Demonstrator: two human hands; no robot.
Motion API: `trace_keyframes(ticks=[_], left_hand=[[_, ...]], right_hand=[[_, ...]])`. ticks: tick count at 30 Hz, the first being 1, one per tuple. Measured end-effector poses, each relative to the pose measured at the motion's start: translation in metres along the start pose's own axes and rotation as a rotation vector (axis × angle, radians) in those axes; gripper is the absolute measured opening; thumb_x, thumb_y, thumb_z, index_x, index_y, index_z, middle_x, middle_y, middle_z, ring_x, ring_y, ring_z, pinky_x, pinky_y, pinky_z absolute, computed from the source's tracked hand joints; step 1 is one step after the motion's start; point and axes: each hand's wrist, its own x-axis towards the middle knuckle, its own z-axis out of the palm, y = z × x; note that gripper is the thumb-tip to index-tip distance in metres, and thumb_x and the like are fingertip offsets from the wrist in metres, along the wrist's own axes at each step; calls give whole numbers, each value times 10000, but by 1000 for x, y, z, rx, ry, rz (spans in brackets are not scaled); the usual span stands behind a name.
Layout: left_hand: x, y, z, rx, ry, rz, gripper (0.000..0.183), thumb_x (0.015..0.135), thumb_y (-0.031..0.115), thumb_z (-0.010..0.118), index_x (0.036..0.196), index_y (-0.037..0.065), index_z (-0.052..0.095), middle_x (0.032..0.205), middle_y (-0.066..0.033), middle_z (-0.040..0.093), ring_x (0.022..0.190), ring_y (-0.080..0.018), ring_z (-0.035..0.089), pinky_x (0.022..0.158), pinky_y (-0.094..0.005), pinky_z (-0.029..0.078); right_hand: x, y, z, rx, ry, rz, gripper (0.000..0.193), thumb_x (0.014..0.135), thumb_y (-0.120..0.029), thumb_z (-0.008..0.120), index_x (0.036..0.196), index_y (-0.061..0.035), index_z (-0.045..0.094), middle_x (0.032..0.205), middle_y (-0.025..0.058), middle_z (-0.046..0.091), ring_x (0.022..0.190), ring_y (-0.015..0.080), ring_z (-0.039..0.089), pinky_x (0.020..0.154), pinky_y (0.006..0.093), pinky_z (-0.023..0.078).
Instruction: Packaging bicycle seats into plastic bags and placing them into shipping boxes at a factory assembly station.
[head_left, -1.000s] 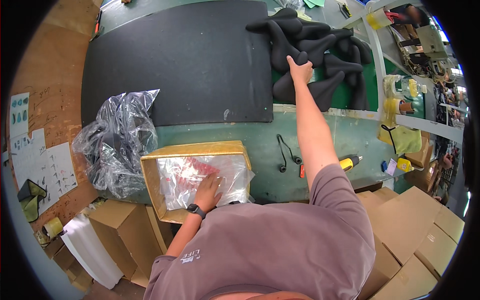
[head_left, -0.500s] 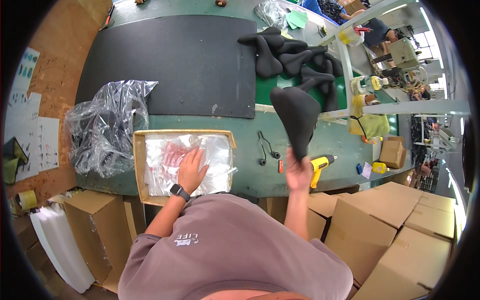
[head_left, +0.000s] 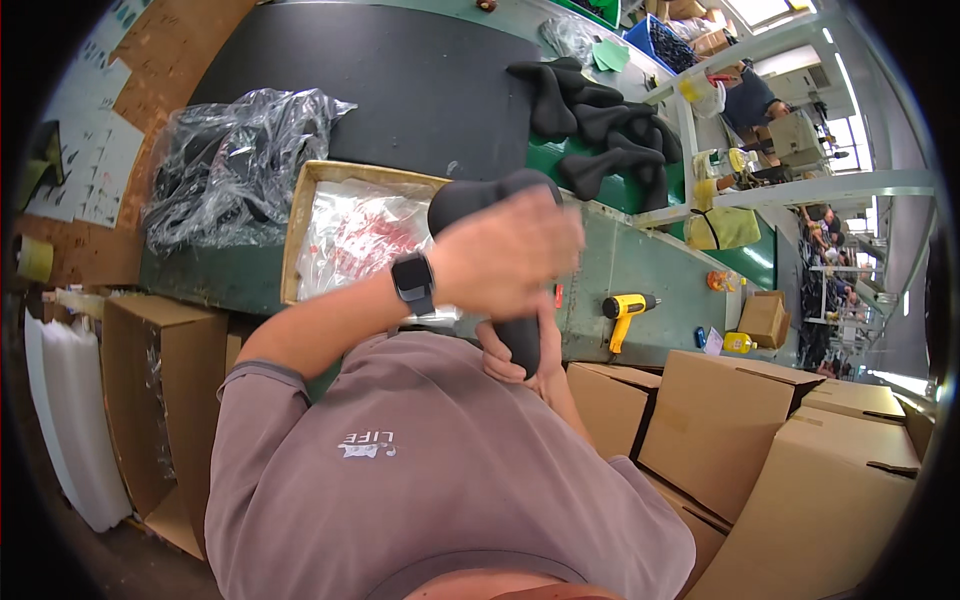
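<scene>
My right hand (head_left: 545, 360) is closed round the narrow nose of a black bicycle saddle (head_left: 455, 207), close in front of my body. The saddle's wide end points away from me. Across its top lies my left hand (head_left: 505, 255), its fingers stretched out and blurred by motion; it hides the saddle's middle. A dark watch (head_left: 412, 280) is on my left wrist. Beside that forearm, a shallow cardboard box (head_left: 299, 235) holds clear plastic bags (head_left: 350, 235) with red print.
Several black saddles (head_left: 600, 120) lie piled at the back right, beside a black mat (head_left: 420, 90). Crumpled clear plastic (head_left: 240, 165) sits at left. A yellow heat gun (head_left: 628, 312) rests on the green bench (head_left: 590, 260). Cardboard cartons (head_left: 715, 425) stand at right, below the bench edge.
My right hand has brought the saddle left and closer to my body. My left hand has left the bags and moved right, onto the saddle. The view has shifted.
</scene>
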Motion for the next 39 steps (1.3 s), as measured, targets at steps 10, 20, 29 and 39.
trace_keyframes(ticks=[10,20,29,39], left_hand=[[-118,-21,-10,-1140,615,-888,620,1168,441,597,1628,33,520,1633,-195,604,1469,-337,612,1227,-500,474],[-147,53,-4,-1466,725,-659,618,1120,469,683,1562,84,487,1700,-258,490,1610,-353,443,1307,-484,395],[-147,41,15,-1644,915,-505,621,1044,556,641,1503,148,545,1686,-322,465,1665,-486,336,1300,-655,422],[-260,-73,260,-1115,539,-1082,442,1075,404,686,1317,36,715,1463,-184,685,1350,-344,664,1120,-498,541]], right_hand=[[-20,44,43,-1153,595,-381,731,1049,-341,782,1617,-9,463,1070,190,751,844,261,738,800,366,582],[-32,38,123,-1659,713,-190,1003,913,-186,879,1720,53,334,1364,219,759,1211,296,760,1058,372,540],[-20,35,113,-804,466,38,963,989,-38,802,1771,-35,239,1046,84,679,750,132,687,571,316,551],[-35,54,86,-1457,678,-395,1063,951,-89,847,1764,71,181,1718,294,477,1618,368,464,1325,438,351]])
